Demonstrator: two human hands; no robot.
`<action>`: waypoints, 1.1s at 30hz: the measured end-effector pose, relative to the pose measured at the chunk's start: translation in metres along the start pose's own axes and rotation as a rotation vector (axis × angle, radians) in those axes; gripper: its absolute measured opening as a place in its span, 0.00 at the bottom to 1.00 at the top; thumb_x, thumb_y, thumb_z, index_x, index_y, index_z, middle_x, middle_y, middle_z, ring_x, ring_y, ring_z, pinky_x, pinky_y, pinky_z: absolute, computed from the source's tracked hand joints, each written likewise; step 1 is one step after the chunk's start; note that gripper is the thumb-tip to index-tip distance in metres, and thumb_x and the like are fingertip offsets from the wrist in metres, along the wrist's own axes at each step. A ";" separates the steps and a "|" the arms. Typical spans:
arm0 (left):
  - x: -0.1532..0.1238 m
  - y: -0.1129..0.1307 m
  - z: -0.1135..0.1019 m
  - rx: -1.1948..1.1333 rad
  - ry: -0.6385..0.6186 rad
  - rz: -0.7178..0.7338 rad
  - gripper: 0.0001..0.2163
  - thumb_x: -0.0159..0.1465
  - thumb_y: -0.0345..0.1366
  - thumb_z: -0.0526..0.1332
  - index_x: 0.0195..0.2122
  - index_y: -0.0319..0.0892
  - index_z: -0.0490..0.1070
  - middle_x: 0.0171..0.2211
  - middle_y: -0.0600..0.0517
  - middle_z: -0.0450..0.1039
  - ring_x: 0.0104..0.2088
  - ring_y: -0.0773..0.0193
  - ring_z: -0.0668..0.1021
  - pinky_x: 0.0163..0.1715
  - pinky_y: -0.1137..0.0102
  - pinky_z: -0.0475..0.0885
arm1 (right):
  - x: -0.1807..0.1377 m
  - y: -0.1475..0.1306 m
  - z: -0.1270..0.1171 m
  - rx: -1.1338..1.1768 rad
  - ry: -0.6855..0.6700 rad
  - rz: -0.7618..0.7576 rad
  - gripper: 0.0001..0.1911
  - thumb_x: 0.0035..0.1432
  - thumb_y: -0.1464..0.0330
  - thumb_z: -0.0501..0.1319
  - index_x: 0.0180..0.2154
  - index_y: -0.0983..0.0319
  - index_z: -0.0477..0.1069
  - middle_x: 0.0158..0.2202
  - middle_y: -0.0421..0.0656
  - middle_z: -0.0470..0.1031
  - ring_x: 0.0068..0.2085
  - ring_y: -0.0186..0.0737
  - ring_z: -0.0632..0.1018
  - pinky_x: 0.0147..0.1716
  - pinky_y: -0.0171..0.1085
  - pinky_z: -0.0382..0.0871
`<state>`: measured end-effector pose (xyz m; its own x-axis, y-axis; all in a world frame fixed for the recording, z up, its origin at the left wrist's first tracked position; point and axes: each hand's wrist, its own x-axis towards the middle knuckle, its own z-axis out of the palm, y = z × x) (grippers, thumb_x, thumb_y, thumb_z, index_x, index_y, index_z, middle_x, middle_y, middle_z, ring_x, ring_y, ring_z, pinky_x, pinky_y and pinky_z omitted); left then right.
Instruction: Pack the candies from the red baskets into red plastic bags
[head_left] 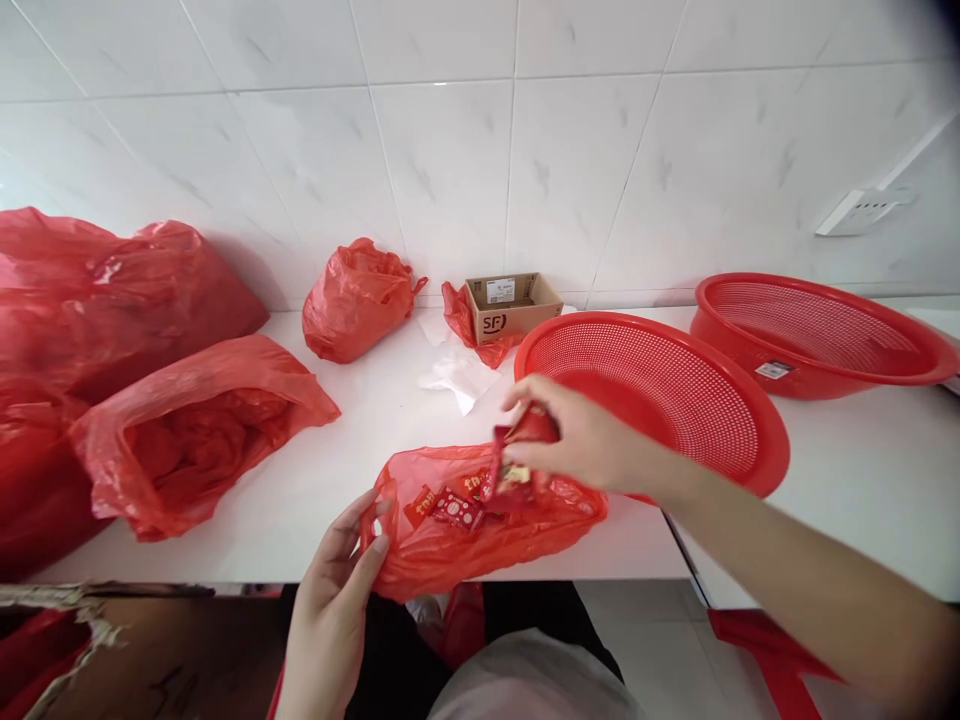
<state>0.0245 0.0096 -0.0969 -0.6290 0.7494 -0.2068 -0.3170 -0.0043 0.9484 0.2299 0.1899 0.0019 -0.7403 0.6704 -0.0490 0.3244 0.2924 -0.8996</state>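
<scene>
A small red plastic bag (pixel 450 550) lies at the front edge of the white counter (pixel 352 420), with several small red packets (pixel 450 507) showing through it. My left hand (pixel 334 590) pinches the bag's left rim. My right hand (pixel 577 440) is above the bag's right side and is closed on a few small red packets (pixel 525 450), partly blurred. A round red mesh basket (pixel 675 390) sits just right of that hand.
Large red plastic bags (pixel 187 430) fill the counter's left side. A tied red bag (pixel 356 300) and an open cardboard box (pixel 510 305) stand by the tiled wall. A second red basket (pixel 817 335) sits at far right. White paper (pixel 457 375) lies mid-counter.
</scene>
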 end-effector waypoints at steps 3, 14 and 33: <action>-0.003 0.002 0.002 -0.008 -0.024 0.016 0.26 0.55 0.41 0.70 0.56 0.50 0.70 0.57 0.48 0.72 0.56 0.54 0.74 0.46 0.70 0.76 | 0.008 0.009 0.053 -0.233 0.051 -0.085 0.15 0.58 0.68 0.61 0.47 0.55 0.64 0.35 0.39 0.76 0.34 0.36 0.76 0.34 0.36 0.68; -0.007 0.007 -0.011 0.028 0.018 0.109 0.24 0.56 0.40 0.70 0.54 0.47 0.70 0.55 0.46 0.74 0.56 0.55 0.74 0.46 0.71 0.74 | -0.008 0.039 0.067 -0.345 0.104 -0.161 0.16 0.63 0.61 0.60 0.51 0.56 0.69 0.53 0.45 0.74 0.54 0.44 0.74 0.54 0.45 0.67; 0.004 0.057 -0.058 0.519 -0.171 -0.030 0.16 0.52 0.51 0.69 0.27 0.42 0.76 0.24 0.52 0.74 0.27 0.63 0.73 0.29 0.72 0.72 | -0.089 0.042 0.023 -0.533 -0.160 0.091 0.09 0.62 0.67 0.58 0.38 0.56 0.78 0.34 0.42 0.76 0.33 0.41 0.78 0.34 0.40 0.73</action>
<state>-0.0367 -0.0260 -0.0578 -0.4870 0.8412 -0.2348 0.0857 0.3136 0.9457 0.2964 0.1266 -0.0416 -0.7619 0.6095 -0.2191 0.6132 0.5700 -0.5469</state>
